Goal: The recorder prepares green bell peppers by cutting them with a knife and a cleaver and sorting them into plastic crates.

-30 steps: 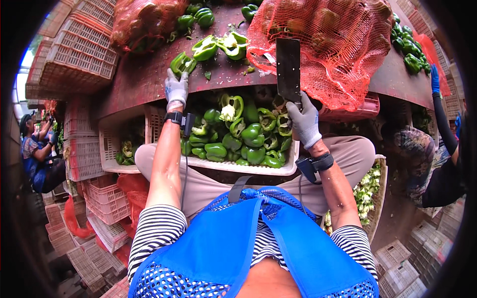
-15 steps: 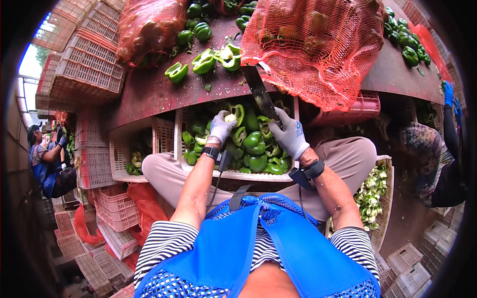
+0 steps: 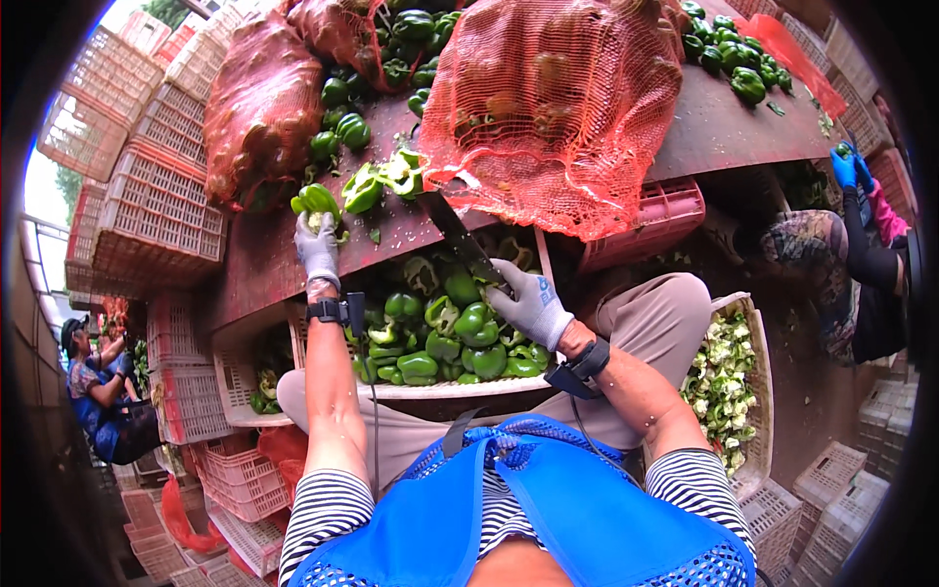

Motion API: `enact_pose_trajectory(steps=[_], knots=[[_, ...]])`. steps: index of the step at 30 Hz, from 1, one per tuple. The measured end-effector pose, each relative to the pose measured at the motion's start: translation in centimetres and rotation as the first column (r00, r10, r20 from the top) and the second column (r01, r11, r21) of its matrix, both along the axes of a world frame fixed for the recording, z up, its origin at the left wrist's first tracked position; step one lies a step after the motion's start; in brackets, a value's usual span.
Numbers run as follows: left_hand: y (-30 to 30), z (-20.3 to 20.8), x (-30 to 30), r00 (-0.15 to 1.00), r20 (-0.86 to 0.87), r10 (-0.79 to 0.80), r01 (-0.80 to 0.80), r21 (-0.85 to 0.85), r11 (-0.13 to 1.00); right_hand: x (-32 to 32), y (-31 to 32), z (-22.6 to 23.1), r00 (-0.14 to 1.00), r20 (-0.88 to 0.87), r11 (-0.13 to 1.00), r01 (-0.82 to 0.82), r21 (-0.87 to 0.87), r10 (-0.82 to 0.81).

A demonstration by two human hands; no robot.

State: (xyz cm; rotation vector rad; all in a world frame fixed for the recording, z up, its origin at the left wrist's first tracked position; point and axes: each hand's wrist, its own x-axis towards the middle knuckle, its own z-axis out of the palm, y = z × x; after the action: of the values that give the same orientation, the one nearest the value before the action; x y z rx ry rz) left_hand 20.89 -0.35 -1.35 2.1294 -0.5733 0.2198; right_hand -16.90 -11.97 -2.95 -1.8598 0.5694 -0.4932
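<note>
showing the gloved left hand (image 3: 318, 247) clamped on a glossy green bell pepper (image 3: 315, 200) on the reddish-brown metal table (image 3: 724, 127), and the gloved right hand (image 3: 528, 303) closed on a dark broad-bladed knife (image 3: 460, 240). the pepper probably handles light, hollow, firm and smooth-skinned; gripping across the body seems best.

Green peppers (image 3: 445, 338) are heaped in a white crate (image 3: 460, 388); orange-red net sacks (image 3: 548, 108) are seen above. Grey gloves (image 3: 533, 303), a blue apron (image 3: 509, 519) and a black-and-white striped shirt (image 3: 328, 509) are worn.
</note>
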Motion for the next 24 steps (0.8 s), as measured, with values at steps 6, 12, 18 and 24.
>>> enact_pose_trajectory(steps=[6, 12, 18, 24], knots=[[-8.1, 2.3, -5.1, 0.912, 0.093, -0.398, 0.320, 0.445, 0.836, -1.0, -0.4, 1.1, 0.997, 0.046, 0.997, 0.059, -0.051, -0.056], [-17.4, -3.8, -14.1, 0.434, -0.004, -0.901, 0.688, 0.647, 0.329, -1.9, -1.1, 2.2, 0.936, 0.217, 0.960, 0.278, 0.024, -0.277], [-26.1, -5.7, -16.9, 0.618, -0.078, -0.783, 0.724, 0.445, 0.527, -2.6, -1.9, 3.2, 0.854, 0.327, 0.914, 0.371, 0.162, -0.404], [-29.8, 1.5, -20.4, 0.607, 0.288, -0.740, 0.506, 0.578, 0.640, -2.8, -2.0, 2.5, 0.888, 0.229, 0.904, 0.339, 0.260, -0.399]])
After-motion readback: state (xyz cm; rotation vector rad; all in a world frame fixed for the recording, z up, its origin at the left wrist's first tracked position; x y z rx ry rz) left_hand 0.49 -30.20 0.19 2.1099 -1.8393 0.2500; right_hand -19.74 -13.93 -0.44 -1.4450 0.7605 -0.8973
